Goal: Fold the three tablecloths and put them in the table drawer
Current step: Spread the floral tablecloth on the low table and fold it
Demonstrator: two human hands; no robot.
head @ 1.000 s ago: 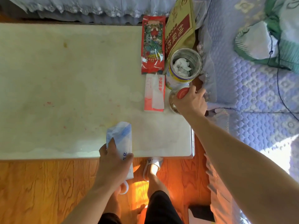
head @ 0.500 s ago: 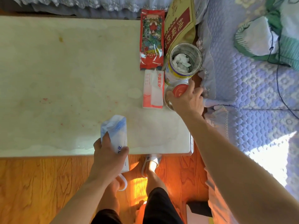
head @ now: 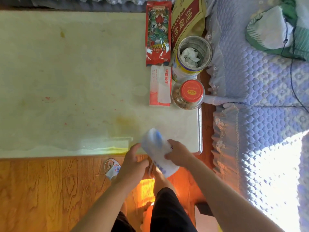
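1. A white and blue packet (head: 158, 151) sits at the lower middle of the frame, over the near edge of the table (head: 70, 84) and partly past it above the wooden floor (head: 41, 190); it is blurred, so what it holds cannot be told.
2. The right hand (head: 179, 155) grips the packet from the right, its fingers curled over the upper face; the left hand (head: 133, 163) lies against the packet's left side with the thumb up by its edge; whether its fingers close round the packet cannot be told.
3. No tablecloth can be made out for certain; the table carries a pale, stained covering, and whether that is one of the cloths cannot be told.
4. Along the right end of the table, from the upper part of the frame downward, lie a red packet (head: 158, 32), a yellow-brown bag with a red panel (head: 188, 22), an open tin with crumpled white paper inside (head: 193, 56), a red and white sachet (head: 160, 86), and a glass jar with a red lid (head: 188, 94); the jar stands just beside the sachet and just below the tin.
5. To the right of the frame a bed with a lilac quilted cover (head: 259, 91) runs close to the table's end; a green and white bundle (head: 274, 29) lies in the upper right corner.
6. A foot in a white slipper (head: 112, 169) rests on the floor below the table edge, left of the hands.
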